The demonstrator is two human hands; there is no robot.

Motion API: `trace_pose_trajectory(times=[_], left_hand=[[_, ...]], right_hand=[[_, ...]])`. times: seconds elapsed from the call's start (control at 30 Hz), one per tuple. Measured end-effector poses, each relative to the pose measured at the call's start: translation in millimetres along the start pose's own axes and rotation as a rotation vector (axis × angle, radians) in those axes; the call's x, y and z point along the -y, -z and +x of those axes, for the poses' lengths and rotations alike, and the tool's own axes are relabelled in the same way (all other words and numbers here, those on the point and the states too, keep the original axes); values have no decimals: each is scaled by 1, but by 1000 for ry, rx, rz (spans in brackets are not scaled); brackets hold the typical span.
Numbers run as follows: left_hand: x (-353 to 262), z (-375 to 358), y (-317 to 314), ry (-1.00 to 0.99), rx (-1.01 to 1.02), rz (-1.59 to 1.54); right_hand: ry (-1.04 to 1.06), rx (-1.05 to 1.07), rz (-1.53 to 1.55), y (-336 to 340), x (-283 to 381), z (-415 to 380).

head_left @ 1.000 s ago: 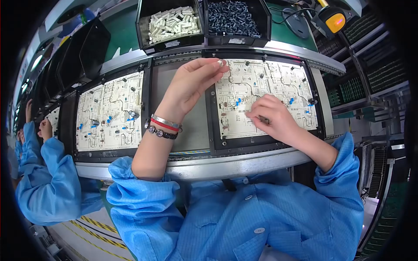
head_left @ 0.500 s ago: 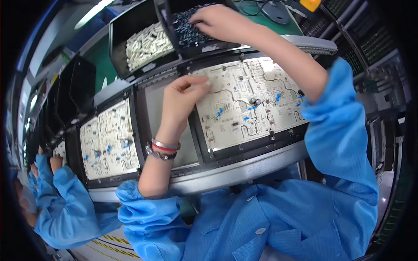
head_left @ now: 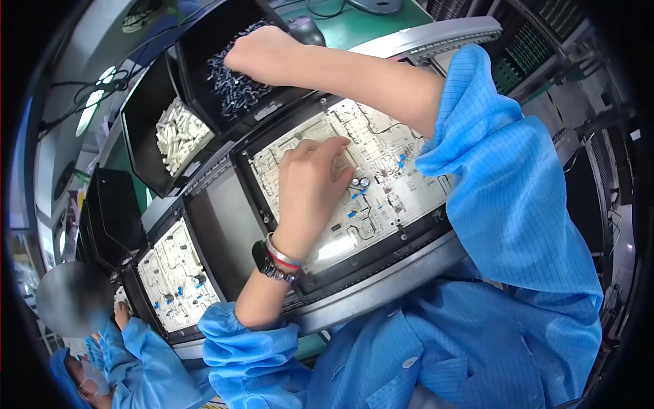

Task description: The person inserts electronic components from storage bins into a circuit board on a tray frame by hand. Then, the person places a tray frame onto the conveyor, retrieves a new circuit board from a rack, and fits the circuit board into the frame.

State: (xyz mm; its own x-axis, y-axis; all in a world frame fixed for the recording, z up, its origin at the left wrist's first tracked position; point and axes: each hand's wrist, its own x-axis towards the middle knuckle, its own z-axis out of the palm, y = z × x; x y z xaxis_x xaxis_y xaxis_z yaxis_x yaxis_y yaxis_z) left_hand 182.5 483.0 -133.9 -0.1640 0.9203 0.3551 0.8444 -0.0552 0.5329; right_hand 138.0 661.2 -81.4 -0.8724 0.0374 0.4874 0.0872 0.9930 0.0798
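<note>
My left hand (head_left: pixel 310 183), with bracelets and a watch at the wrist, rests on the white circuit board (head_left: pixel 398 198) in its black carrier. Its fingertips are pinched together and pressed onto the board's upper middle, next to two dark capacitors (head_left: pixel 360 183). The small part between the fingertips is mostly hidden. My right hand (head_left: pixel 262 53) reaches across into the black bin of small dark capacitors (head_left: pixel 228 92). Its fingers are curled down into the parts, and what they hold is hidden.
A bin of white parts (head_left: pixel 176 133) stands left of the dark-parts bin. A second circuit board (head_left: pixel 178 283) lies further left on the metal conveyor rail (head_left: pixel 381 286). A co-worker in a blue smock (head_left: pixel 133 371) works at the lower left. A computer mouse (head_left: pixel 304 27) lies behind the bins.
My right hand left the board and reached into the dark-parts bin. My left hand lowered from above the board until its fingertips touched it. The view tilted and shifted.
</note>
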Motion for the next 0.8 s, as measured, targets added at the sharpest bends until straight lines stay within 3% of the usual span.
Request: trace_pose_trajectory(times=[0.1, 0.3, 0.37, 0.57, 0.77, 0.8], left_hand=[[-6, 0, 1, -9, 11, 150], [-19, 7, 6, -34, 75, 232], [-23, 12, 7, -77, 87, 271], [-17, 13, 1, -139, 91, 354], [-14, 5, 24, -74, 146, 103], [-12, 4, 36, -38, 26, 155]], right_hand=[[32, -174, 59, -11, -1, 3], [-38, -103, 104, 5, -1, -2], [-5, -239, 148, 4, -5, -3], [39, -366, 116, 37, -14, -38], [-111, -155, 407, 71, -27, -123], [-166, -84, 403, 76, -27, -136]])
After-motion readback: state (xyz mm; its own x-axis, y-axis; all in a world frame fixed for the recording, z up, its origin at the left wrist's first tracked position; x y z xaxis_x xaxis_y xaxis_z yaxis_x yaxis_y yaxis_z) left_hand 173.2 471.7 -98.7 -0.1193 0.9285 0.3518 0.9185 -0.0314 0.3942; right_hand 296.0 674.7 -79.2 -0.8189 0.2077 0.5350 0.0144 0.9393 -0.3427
